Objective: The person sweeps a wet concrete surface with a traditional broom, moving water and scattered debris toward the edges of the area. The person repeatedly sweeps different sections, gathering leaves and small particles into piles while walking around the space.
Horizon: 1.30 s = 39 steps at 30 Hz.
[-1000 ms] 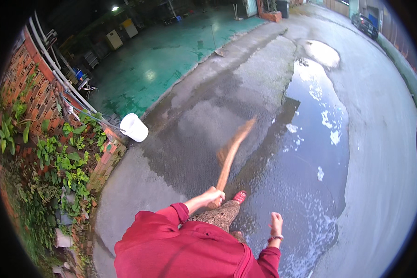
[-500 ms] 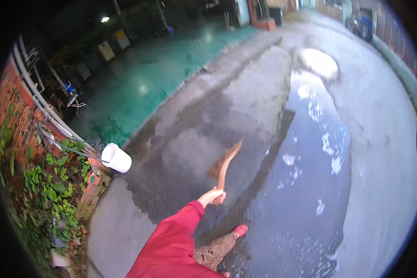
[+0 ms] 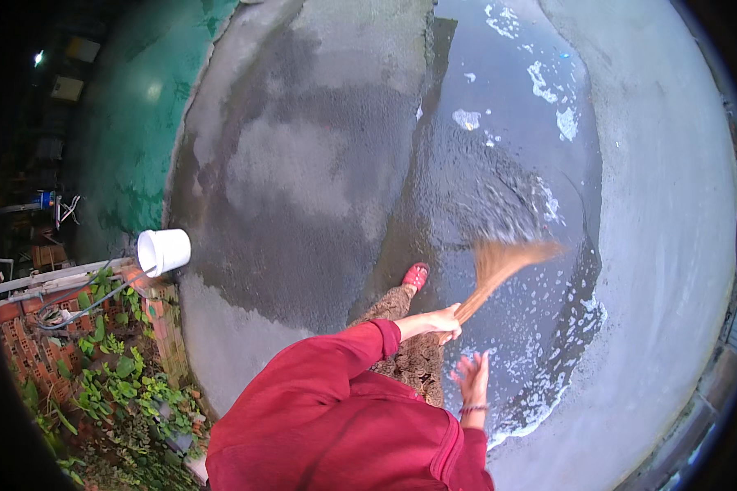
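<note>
The broom (image 3: 499,266) reaches forward and to the right from the left hand (image 3: 442,322), its bristles over the puddle (image 3: 516,164) — the right hand (image 3: 471,380) hangs just below and behind it. A bucket (image 3: 164,250) sits well off to the left on the wall (image 3: 82,286), with plants (image 3: 106,385) behind that wall.

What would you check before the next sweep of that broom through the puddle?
1. Grip: left hand closed around the broom handle: ok.
2. Right hand free and open, clear of the broom: ok.
3. Bristles down at the puddle: ok, though blurred.
4. Footing: red shoe stands on wet concrete at the water's edge: cannot tell whether it is slippery.
5. White bucket on the brick wall, far from the broom's path: ok.
</note>
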### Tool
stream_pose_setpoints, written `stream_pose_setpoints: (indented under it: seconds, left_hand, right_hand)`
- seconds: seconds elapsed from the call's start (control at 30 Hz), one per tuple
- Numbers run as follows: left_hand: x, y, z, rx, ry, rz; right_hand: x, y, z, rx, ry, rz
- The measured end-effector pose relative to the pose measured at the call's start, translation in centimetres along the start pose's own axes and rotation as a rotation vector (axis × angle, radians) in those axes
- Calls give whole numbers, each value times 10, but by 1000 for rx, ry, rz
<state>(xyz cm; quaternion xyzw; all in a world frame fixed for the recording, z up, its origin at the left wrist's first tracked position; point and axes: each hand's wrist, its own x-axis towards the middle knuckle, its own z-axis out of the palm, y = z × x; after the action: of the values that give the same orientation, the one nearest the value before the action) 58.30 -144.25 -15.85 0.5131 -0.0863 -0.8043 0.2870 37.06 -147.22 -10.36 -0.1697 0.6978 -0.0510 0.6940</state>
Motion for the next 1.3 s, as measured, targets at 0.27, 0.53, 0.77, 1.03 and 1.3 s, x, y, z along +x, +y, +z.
stream_pose_setpoints:
  seconds: [0.27,0.53,0.77,1.03,1.3]
  left_hand:
    - [-99,83,-28,-378,-76,120]
    - [-104,163,-136,-201,513,113]
    - [99,250,-170,-262,428,-51]
    - [209,300,-16,426,-15,-84]
    - [115,421,-108,252,-187,-13]
  right_hand:
    - [37,-94,179,268,-332,-171]
    - [66,-163,347,75,-820,37]
    - [246,-262,321,-7,-773,-55]
    - [234,-303,111,557,43,-120]
    - [228,-352,241,329,279,-401]
